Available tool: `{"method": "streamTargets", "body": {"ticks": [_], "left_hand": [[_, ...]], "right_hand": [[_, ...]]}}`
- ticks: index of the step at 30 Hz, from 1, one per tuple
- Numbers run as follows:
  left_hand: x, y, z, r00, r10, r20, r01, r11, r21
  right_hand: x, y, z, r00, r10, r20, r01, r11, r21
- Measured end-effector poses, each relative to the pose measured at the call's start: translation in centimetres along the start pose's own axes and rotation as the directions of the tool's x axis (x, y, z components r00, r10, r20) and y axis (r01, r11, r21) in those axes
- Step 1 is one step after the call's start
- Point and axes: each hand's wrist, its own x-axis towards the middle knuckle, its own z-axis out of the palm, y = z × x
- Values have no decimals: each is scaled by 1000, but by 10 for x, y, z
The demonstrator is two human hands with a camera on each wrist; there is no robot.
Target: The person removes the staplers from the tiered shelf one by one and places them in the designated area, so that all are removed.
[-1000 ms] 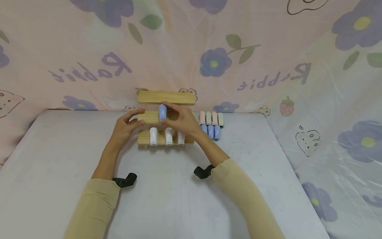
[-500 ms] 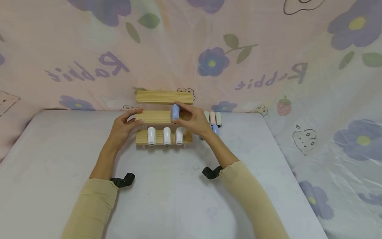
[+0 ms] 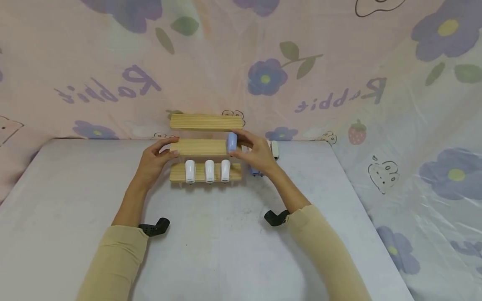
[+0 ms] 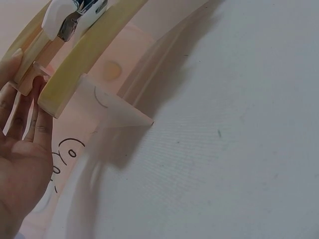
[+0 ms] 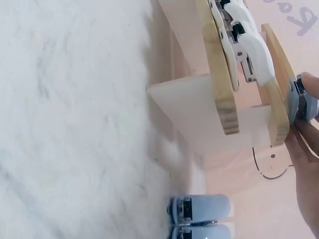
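A tiered shelf with wooden boards stands at the table's back. In the head view my right hand (image 3: 260, 155) pinches a blue stapler (image 3: 232, 143) at the right end of the middle board (image 3: 199, 147). The right wrist view shows that stapler (image 5: 300, 102) against the board, between thumb and fingers. With thumb and fingers on its front and back edges, my left hand (image 3: 152, 161) grips the same board's left end. Below, three white staplers (image 3: 209, 171) sit on the lowest board (image 3: 178, 173). The top board (image 3: 206, 122) is above the hands.
Behind my right hand, more staplers stand on the table, partly hidden; a pale one (image 3: 275, 149) shows at their right end. Two blue staplers (image 5: 202, 208) appear in the right wrist view. A patterned cloth (image 3: 211, 75) hangs directly behind the shelf.
My right hand has slid the blue stapler rightward along the middle board, from near its centre to its right end. The left hand keeps its place on the board.
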Motion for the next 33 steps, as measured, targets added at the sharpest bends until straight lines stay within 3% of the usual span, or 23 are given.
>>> {"method": "streamTargets", "body": {"ticks": [19,25,33], "left_hand": [[0,0,-3,999,38,30,-37,998,-42],[4,-10,-8,998,51,28,-50,998,-44],[7,-20,-11,998,62,18,-61,997,-48]], "right_hand": [[-19,6,-23,999,52,-11,-53,995,-87],[-24,11,-31,998,61,13,-59,992,-113],[-36,51,-44,994,111,-6,-111,985,-134]]}}
